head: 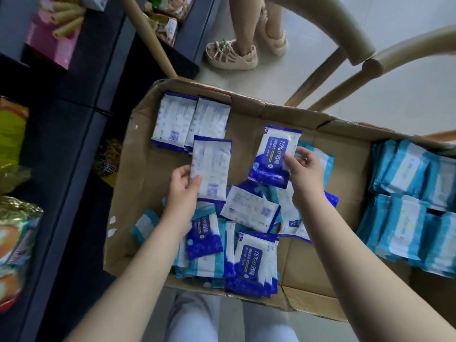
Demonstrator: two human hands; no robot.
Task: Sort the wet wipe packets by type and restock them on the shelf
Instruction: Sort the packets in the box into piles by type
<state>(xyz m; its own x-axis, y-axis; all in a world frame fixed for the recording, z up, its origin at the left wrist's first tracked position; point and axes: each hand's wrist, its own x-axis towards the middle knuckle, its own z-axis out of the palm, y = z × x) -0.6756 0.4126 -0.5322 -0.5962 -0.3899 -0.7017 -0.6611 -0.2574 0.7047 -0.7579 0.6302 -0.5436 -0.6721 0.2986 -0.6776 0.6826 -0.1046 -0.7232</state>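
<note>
The left hand point(183, 186) pinches a dark-blue-edged wipe packet point(211, 169) at its near left corner, with the thumb on the printed back face and the fingers under it. The right hand point(306, 166) has its fingers point(292, 159) curled onto the right edge of a 75% alcohol wipe packet point(274, 156), label side up. Both packets are lifted clear of the cardboard box point(145, 156). Just beyond the left fingertips, two matching packets point(190, 122) lie back face up, side by side in the box's far corner. A light-blue packet point(320, 159) lies directly under the right fingers. Below both wrists is an unsorted heap point(246, 238) of dark-blue and light-blue packets. Well out to the right of the right hand, the light-blue stacks point(407, 193) stand in rows. The dark shelf point(74, 114) stands to the left of the left hand, outside the box. Sorting appears to be partly done, and restocking has not begun. Fault risks are as follows. Each packet is held only at an edge or corner, so the slick film may slip and the packet drop back into the heap. The packet in the left hand shows no front label, so its type should be confirmed before placement, or it may be filed wrongly. A sweep of the right forearm could drag heap packets into the sorted rows.
</note>
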